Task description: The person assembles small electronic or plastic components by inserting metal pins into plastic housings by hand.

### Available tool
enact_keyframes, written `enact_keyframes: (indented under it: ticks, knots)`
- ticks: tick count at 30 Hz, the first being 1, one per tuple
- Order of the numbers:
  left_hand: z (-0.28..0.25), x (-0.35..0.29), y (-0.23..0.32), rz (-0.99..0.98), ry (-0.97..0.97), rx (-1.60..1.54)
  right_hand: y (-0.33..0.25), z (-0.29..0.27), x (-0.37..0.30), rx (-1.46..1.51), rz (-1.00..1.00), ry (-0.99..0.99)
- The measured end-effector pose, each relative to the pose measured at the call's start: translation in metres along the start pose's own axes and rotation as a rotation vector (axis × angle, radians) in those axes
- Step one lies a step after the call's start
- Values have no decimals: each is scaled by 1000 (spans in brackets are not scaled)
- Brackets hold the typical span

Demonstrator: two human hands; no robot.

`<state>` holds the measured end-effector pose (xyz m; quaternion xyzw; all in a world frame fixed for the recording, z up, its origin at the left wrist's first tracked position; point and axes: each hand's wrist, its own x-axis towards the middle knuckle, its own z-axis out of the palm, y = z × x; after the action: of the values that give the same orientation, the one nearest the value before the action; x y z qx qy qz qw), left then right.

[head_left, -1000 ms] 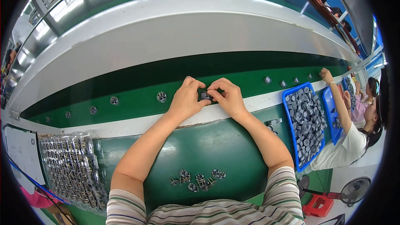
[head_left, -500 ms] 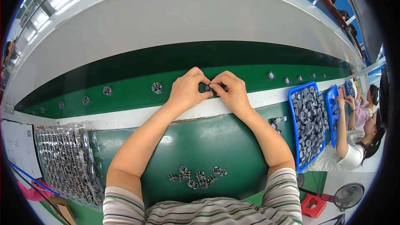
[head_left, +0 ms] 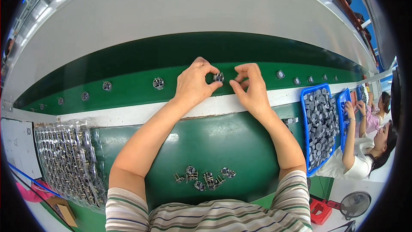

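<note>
Above the green conveyor belt, my left hand (head_left: 194, 81) pinches a small round circuit-board assembly (head_left: 218, 77) between thumb and forefinger. Just to the right, my right hand (head_left: 252, 88) is apart from it, with thumb and forefinger separated and nothing visible between them. A similar assembly (head_left: 158, 83) sits on the belt left of my left hand. Several loose circuit-board assemblies (head_left: 210, 180) with metal pins lie on the green table (head_left: 206, 141), close to my body.
A blue tray (head_left: 306, 133) full of grey round housings stands at the right. Clear plastic packs of pinned boards (head_left: 64, 163) lie at the left. A white rail (head_left: 128, 115) divides table from belt. A co-worker (head_left: 365, 154) sits beyond a second blue tray.
My right hand has drawn away to the right from the circuit-board assembly. My left hand keeps it pinched, slightly higher. The other pieces on the belt have shifted a little in view.
</note>
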<state>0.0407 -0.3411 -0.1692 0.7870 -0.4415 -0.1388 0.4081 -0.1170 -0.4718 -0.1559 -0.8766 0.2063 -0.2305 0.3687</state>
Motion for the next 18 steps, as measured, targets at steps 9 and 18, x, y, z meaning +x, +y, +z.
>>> enact_keyframes:
  ticks: [9, 18]
  knots:
    - [6, 6, -5, -30, 158, 159, -105, 4, -92, 192, -612, -1003]
    - [4, -4, 4, 406, 318, -11, -66, 23, -74, 348, -488, -978]
